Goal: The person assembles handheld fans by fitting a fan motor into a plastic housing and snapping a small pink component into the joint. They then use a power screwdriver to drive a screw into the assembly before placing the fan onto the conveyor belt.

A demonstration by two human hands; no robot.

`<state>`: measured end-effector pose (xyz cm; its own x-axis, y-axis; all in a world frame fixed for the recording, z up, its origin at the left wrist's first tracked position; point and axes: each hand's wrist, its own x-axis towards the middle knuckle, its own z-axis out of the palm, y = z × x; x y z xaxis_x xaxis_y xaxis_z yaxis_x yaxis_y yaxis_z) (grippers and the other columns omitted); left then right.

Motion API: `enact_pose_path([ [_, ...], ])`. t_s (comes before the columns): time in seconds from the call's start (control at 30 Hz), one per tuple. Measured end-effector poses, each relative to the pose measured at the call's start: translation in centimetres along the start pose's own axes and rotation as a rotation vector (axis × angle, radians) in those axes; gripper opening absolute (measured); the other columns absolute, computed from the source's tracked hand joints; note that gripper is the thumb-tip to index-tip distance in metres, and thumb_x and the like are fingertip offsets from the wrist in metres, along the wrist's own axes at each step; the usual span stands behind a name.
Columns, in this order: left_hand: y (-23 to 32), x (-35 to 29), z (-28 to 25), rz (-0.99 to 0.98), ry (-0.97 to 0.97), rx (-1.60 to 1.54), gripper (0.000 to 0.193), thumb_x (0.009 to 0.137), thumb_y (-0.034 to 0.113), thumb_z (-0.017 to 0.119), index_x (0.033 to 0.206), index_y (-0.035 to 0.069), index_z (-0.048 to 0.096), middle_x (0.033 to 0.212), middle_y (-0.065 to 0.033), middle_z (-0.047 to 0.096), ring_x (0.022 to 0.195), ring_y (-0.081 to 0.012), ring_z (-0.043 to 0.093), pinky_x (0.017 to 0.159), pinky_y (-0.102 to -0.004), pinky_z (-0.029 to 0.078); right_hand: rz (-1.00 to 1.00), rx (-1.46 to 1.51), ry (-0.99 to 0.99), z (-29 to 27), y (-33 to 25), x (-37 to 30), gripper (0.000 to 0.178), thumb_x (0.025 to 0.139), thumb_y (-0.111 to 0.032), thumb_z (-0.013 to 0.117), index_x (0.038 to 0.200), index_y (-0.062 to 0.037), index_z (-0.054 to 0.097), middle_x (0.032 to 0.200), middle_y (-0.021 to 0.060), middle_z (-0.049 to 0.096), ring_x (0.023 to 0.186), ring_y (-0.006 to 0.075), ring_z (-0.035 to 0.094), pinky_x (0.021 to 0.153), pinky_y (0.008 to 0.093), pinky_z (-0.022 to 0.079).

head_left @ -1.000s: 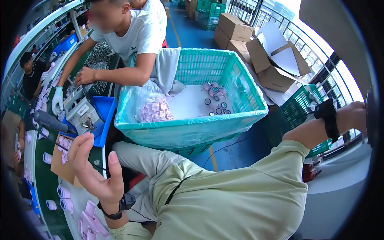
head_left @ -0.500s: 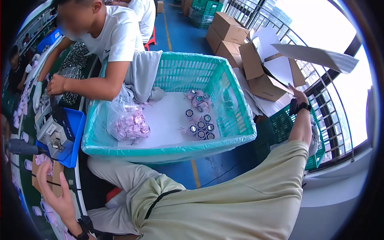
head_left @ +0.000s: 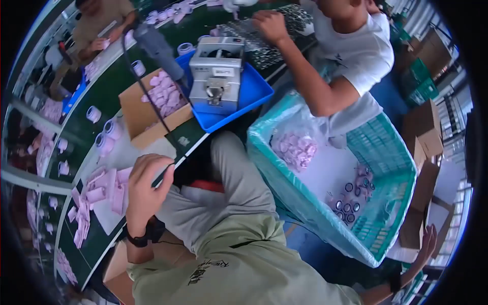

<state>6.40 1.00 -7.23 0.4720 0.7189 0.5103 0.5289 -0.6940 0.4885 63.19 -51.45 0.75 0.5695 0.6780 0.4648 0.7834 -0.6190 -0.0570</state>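
My left hand (head_left: 146, 185) is curled over the near edge of the green workbench (head_left: 104, 243). A thin dark shape shows between its thumb and fingers; what it is I cannot make out. Beside this hand, pink pieces (head_left: 96, 195) lie on the bench. Far out at the right, my right hand (head_left: 429, 241) has its fingers stretched out, with nothing seen in it, next to an opened cardboard box (head_left: 426, 190).
A blue tray (head_left: 256, 96) bears a grey metal device (head_left: 216, 76). Next to it is a carton (head_left: 133, 122) of pink pieces. A green plastic-lined crate (head_left: 305, 213) holds pink pieces and round parts. A co-worker (head_left: 351, 56) sits beyond; a dark arm (head_left: 155, 48) overhangs the bench.
The view has swung left toward the workbench. My left hand has gone from spread to curled at the bench edge. My right hand stays outstretched by the cardboard; the raised pale sheet is out of view.
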Motion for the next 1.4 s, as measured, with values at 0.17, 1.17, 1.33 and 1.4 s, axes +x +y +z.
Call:
enact_pose_path([
  [0.17, -2.1, -6.0, -2.0, -0.119, 0.064, 0.052, 0.017, 0.078, 0.002, 0.071, 0.093, 0.005, 0.065, 0.089, -0.0087, 0.067, 0.084, -0.0289, 0.063, 0.075, -0.0368, 0.050, -0.249, 0.963, -0.543, 4.7, -25.0, 3.7, 0.059, 0.084, -0.039, 0.070, 0.117, 0.0080, 0.055, 0.102, 0.0183, 0.064, 0.091, 0.0260, 0.063, 0.090, 0.0357, 0.046],
  [1.17, -14.7, -13.0, -4.4, -0.345, -0.112, 0.358, 0.037, 0.083, 0.017, 0.056, 0.117, 0.007, 0.062, 0.132, -0.0136, 0.054, 0.126, -0.0330, 0.047, 0.109, -0.0457, 0.037, -0.795, 0.453, -1.042, 37.5, -102.7, 31.2, 0.075, 0.074, -0.035, 0.078, 0.139, -0.0124, 0.047, 0.132, 0.0238, 0.052, 0.099, 0.0338, 0.065, 0.075, 0.0400, 0.059],
  [1.33, -15.7, -13.6, -5.3, -0.127, -0.114, 0.217, 0.034, 0.079, 0.016, 0.057, 0.111, 0.007, 0.063, 0.126, -0.0118, 0.058, 0.125, -0.0316, 0.048, 0.111, -0.0461, 0.035, -0.929, 0.579, -0.722, 29.9, -105.6, 28.3, 0.063, 0.068, -0.035, 0.084, 0.120, -0.0069, 0.061, 0.085, 0.0087, 0.068, 0.066, 0.0143, 0.065, 0.057, 0.0293, 0.057],
  [1.4, -16.5, -13.3, -5.3, -0.083, -0.125, 0.193, 0.035, 0.076, 0.016, 0.061, 0.110, 0.007, 0.064, 0.126, -0.0112, 0.058, 0.125, -0.0314, 0.048, 0.112, -0.0459, 0.034, -0.892, 0.822, -0.696, 21.6, -104.9, 23.2, 0.044, 0.077, -0.033, 0.077, 0.108, -0.0032, 0.065, 0.080, 0.0071, 0.068, 0.068, 0.0147, 0.065, 0.065, 0.0304, 0.055],
])
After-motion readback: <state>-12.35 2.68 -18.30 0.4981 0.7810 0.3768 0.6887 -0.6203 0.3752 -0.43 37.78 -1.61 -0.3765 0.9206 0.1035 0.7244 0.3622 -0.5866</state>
